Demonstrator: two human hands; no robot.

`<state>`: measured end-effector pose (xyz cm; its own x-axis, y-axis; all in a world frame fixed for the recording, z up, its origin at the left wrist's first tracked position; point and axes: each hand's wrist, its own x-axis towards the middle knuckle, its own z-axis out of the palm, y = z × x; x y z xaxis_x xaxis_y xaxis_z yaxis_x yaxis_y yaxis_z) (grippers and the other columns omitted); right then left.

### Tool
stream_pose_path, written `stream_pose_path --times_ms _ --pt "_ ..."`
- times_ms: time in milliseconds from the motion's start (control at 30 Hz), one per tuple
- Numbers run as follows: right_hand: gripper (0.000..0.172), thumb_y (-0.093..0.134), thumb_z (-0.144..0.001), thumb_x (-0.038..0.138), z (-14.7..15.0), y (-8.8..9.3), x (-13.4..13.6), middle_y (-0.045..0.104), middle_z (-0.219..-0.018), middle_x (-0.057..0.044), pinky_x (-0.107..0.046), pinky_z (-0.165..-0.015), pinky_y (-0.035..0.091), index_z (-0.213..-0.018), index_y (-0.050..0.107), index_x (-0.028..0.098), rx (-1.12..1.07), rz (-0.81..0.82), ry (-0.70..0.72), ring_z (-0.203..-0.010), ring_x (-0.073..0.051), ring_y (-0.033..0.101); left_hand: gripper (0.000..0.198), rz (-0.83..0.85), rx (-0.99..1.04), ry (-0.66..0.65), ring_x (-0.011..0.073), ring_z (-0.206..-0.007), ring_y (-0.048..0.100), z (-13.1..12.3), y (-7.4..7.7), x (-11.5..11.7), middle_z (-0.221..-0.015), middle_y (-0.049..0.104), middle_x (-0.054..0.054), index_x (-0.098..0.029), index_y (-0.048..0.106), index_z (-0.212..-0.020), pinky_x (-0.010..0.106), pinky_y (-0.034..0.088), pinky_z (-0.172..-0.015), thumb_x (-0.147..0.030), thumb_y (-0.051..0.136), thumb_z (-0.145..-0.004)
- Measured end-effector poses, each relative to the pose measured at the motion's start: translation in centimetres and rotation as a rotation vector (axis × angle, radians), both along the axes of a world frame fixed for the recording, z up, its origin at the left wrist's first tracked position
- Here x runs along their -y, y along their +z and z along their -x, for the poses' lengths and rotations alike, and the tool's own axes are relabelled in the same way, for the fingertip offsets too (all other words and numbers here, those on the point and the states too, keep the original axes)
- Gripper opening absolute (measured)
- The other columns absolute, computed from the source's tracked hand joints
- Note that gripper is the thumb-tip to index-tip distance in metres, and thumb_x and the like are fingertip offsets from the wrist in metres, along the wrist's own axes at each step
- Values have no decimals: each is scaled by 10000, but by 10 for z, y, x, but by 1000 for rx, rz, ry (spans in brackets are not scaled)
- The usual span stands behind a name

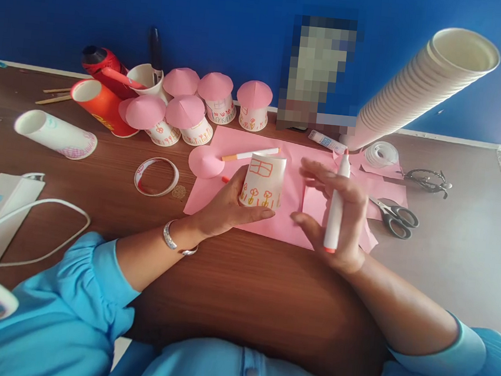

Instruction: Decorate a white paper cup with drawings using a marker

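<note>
My left hand grips a white paper cup, bottom up, with an orange window and a row of flowers drawn on it. To its right, my right hand holds an uncapped white marker, its reddish tip pointing up and its thumb and forefinger spread toward the cup. Both hands are over sheets of pink paper. Just behind the cup lie another white marker with an orange end and a pink paper cone.
Several decorated cups with pink cone roofs stand along the blue wall. A tall stack of paper cups leans at the right, near scissors and a glue stick. A tape roll and a power strip are left.
</note>
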<state>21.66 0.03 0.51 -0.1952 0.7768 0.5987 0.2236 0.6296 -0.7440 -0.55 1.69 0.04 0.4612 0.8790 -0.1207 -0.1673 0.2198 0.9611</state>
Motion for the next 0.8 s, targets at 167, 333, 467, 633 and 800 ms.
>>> stream_pose_path --times_ms 167,333,467,633,800 --pt "827 886 -876 452 0 -8 -13 498 -1679 -132 -699 -1276 444 -1542 402 371 114 -95 94 -1599 -362 455 680 41 89 -120 322 -1147 743 3 0 1 -1227 742 117 -256 536 -1293 481 628 -942 -388 939 -761" --pt "713 836 -923 450 -2 -8 -11 586 -1596 -127 -621 -1215 539 -1510 442 358 150 -85 105 -1503 -334 578 811 -21 18 -140 380 -1325 654 5 -3 0 -1413 679 153 -248 576 -1367 497 597 -1022 -484 968 -697" --pt "772 884 -881 442 -2 -8 -8 623 -1540 -170 -629 -1160 564 -1514 456 333 212 -131 8 -1431 -364 623 868 -198 -11 -51 369 -1453 543 -1 -5 3 -1556 588 134 -273 540 -1433 495 529 -1145 -446 972 -700" --pt "801 862 -900 452 2 -13 -9 616 -1556 -181 -652 -1162 551 -1568 439 324 237 -168 30 -1453 -388 601 725 -234 -132 -12 316 -1231 639 -4 -6 7 -1367 655 129 -247 537 -1371 467 584 -1005 -416 921 -780" --pt "815 900 -857 459 -1 -5 -4 657 -1500 -155 -624 -1114 594 -1551 492 335 128 -146 58 -1388 -389 657 646 -126 -98 -13 286 -1110 667 -1 0 3 -1194 678 92 -238 543 -1286 441 595 -916 -462 899 -795"
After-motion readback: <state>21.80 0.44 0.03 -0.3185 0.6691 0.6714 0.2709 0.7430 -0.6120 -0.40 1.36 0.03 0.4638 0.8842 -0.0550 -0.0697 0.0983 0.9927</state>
